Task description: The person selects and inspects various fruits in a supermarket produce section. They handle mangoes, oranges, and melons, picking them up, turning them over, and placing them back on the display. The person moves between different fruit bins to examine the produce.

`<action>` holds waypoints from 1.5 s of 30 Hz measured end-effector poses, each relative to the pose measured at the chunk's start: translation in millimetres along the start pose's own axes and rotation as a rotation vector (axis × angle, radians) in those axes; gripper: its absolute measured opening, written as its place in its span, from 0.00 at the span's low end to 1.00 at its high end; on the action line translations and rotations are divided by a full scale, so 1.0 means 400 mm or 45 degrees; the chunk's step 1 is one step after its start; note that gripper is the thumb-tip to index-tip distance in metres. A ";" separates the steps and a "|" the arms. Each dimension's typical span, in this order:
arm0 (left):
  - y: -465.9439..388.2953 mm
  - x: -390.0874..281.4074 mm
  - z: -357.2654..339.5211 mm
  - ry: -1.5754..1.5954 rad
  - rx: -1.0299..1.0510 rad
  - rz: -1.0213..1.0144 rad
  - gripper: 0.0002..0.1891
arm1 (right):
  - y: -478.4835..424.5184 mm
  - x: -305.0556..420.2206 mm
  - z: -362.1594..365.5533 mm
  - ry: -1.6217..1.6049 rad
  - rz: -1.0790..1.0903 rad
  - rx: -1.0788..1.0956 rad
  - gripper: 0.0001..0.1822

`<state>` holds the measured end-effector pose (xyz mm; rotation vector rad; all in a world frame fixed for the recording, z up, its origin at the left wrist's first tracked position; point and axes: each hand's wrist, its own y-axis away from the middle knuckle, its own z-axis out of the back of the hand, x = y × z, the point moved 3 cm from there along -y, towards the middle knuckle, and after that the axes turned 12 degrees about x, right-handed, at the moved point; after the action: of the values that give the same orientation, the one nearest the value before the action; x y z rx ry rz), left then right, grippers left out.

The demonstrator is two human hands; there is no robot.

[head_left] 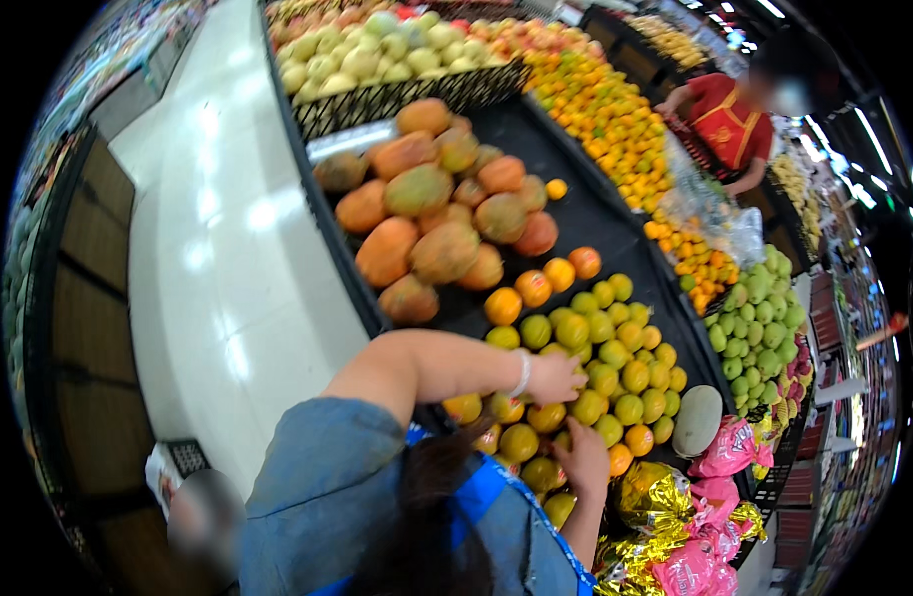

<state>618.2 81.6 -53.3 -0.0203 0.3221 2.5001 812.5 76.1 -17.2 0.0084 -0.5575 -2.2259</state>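
My left hand (554, 378), with a white bracelet at the wrist, reaches onto a pile of green-yellow citrus fruits (604, 378) and touches them. Its fingers are spread, but what lies under the palm is hidden. Just below, my right hand (584, 456) rests among the nearer citrus fruits, its fingers bent at an orange-green one; whether it grips the fruit is unclear. Some fruits bear small stickers. A short row of orange citrus fruits (533, 288) lies beyond the pile, on the black display surface (575, 223).
Large orange-green papayas (417, 190) are heaped farther up. A pale oval melon (697, 421) and pink and gold wrapped packages (687, 568) lie at right. A person in a red top (728, 127) stands beyond small oranges (613, 134). The aisle floor (225, 223) runs along the left.
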 end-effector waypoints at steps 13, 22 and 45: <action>0.012 -0.017 0.015 -0.093 0.180 0.023 0.27 | 0.036 0.540 0.222 -1.569 0.847 0.861 0.23; -0.001 -0.031 0.004 -0.111 0.177 0.014 0.27 | 0.021 0.567 0.177 -1.705 0.781 1.099 0.29; 0.014 -0.016 0.024 0.031 0.221 -0.046 0.36 | -0.061 0.490 0.114 -0.977 1.321 0.609 0.25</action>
<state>620.7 75.6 -42.0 0.0134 0.5435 2.4294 656.5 -35.2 48.8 -0.7370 -1.1606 -0.9924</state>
